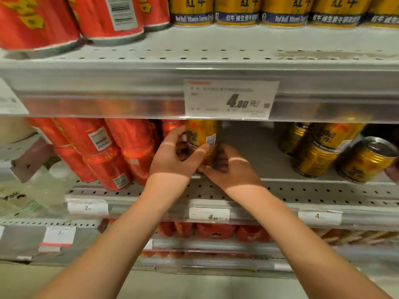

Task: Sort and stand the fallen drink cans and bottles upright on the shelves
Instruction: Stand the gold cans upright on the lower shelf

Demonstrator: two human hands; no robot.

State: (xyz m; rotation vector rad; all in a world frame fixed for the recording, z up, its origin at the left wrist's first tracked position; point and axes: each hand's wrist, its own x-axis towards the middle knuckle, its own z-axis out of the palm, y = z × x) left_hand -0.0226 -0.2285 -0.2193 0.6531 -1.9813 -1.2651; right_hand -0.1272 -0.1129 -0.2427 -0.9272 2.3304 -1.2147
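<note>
Supermarket shelving of grey perforated metal (pixel 323 188): on the middle level, a person steadies a gold-coloured aluminium energy-drink can (pixel 201 134) with both hands. The can's long axis runs close to vertical, and its foot appears to meet the shelf, though the hands hide most of its lower part. The left hand (pixel 172 156) wraps it from the left, thumb laid across the front and fingers curled behind. The right hand (pixel 233 167) cups the lower right side, thumb by the base.

Directly left of the gold can, red cylindrical drink cans (pixel 108 152) are stacked and leaning. Well to its right, across bare shelf, more gold cans (pixel 313 154) tilt against one another. The outermost tipped gold can (pixel 367 162) lies over, its silver lid turned up and to the right.

Those lie on the right hand's side, so it is probably the nearer one to reach them once the held can stands. Above the gold can hangs a white paper price tag (pixel 231 100).
</note>
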